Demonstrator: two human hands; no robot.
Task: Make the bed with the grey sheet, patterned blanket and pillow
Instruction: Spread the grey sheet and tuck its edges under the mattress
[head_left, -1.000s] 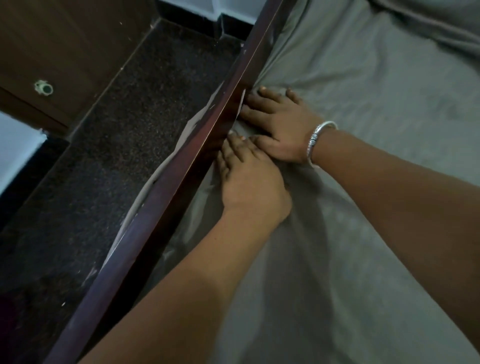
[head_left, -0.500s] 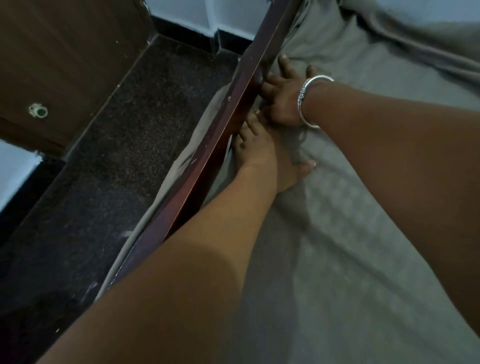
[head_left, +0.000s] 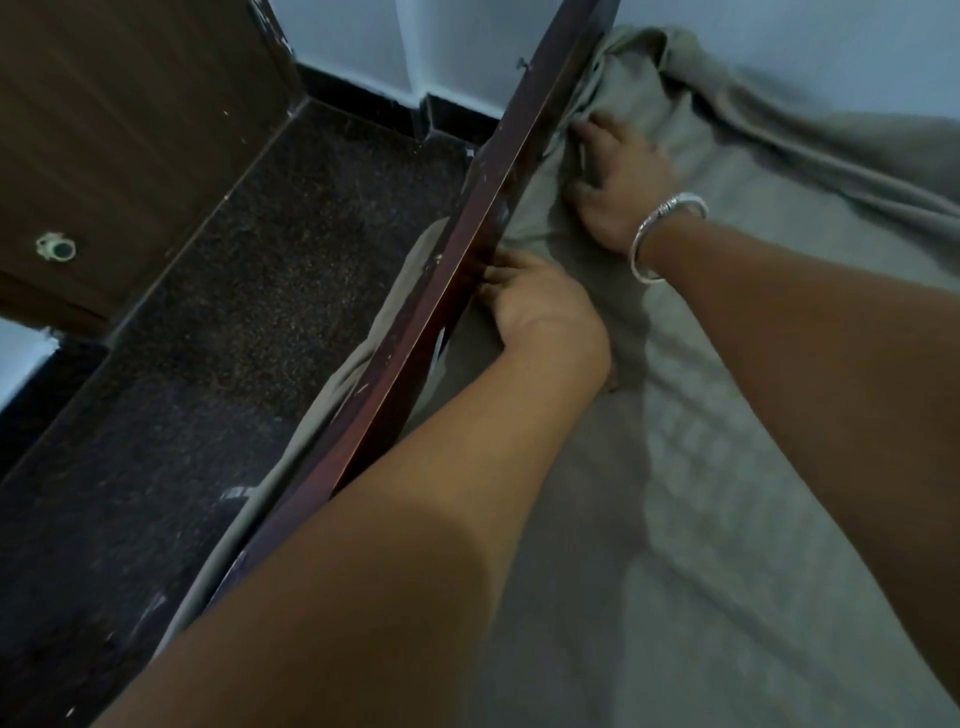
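The grey woven bed sheet (head_left: 701, 519) lies spread flat nearest. At its edge the left grip (head_left: 540, 312) digs in beside the dark reddish wooden bed rail (head_left: 395, 374), fingertips hidden: pinching or not, I cannot tell. Farther on, the right grip (head_left: 623, 187) presses the sheet, fingers spread open. Beyond, the sheet bunches against the pale wall (head_left: 779, 52).

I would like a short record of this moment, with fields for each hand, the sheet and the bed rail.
left hand: at the bed rail, fingertips hidden in the gap beside it
right hand: farther along, fingers spread on the grey sheet, silver bangle on wrist
grey sheet: bunched at far corner; a strip hangs outside the rail
blanket, pillow: not in view
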